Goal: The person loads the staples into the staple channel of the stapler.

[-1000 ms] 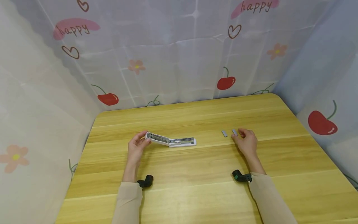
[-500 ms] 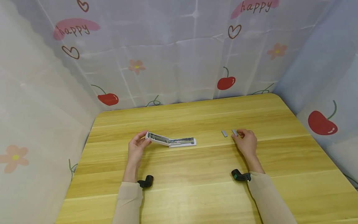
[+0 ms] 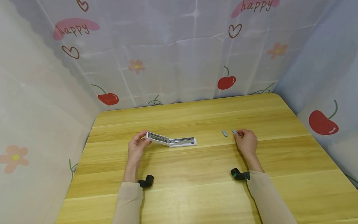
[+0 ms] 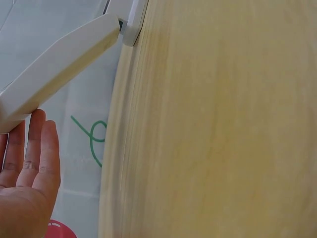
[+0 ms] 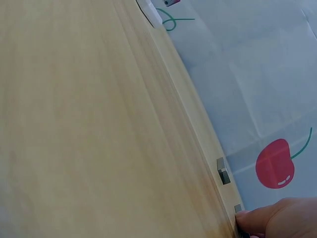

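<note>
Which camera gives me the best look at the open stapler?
The head view: it shows both halves of the stapler and its metal inside. Left wrist shows mostly white casing, cut off; right wrist, only small parts up top.

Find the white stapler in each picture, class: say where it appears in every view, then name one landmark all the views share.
Head: the stapler lies opened left of centre, the left hand holding its raised end.
Left wrist: the stapler fills the upper left.
Right wrist: only part of the stapler shows, at the top edge.
Shared landmark: the wooden table.
</note>
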Available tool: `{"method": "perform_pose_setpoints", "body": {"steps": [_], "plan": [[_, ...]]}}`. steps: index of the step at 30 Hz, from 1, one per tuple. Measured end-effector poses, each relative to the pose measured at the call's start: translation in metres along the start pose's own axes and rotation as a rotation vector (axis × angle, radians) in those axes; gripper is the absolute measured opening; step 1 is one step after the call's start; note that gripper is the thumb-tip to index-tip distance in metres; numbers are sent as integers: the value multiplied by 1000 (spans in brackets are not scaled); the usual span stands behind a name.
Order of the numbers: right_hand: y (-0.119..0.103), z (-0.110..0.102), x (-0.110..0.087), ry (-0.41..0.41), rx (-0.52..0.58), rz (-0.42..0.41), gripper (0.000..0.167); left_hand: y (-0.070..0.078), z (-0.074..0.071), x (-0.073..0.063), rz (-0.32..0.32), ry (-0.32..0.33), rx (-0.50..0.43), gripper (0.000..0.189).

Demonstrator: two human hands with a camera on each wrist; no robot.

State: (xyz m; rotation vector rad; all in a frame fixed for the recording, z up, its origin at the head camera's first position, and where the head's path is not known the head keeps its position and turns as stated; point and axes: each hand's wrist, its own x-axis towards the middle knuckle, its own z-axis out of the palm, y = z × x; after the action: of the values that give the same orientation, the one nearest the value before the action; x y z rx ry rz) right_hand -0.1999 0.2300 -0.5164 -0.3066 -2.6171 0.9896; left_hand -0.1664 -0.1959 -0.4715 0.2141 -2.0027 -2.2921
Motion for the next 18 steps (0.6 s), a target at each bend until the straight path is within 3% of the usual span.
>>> {"method": "perform_pose_setpoints", "body": {"steps": [18], "plan": [[-1,0,-1,16,61,-35,17,0,0,0,-2,9,3,39]]}}
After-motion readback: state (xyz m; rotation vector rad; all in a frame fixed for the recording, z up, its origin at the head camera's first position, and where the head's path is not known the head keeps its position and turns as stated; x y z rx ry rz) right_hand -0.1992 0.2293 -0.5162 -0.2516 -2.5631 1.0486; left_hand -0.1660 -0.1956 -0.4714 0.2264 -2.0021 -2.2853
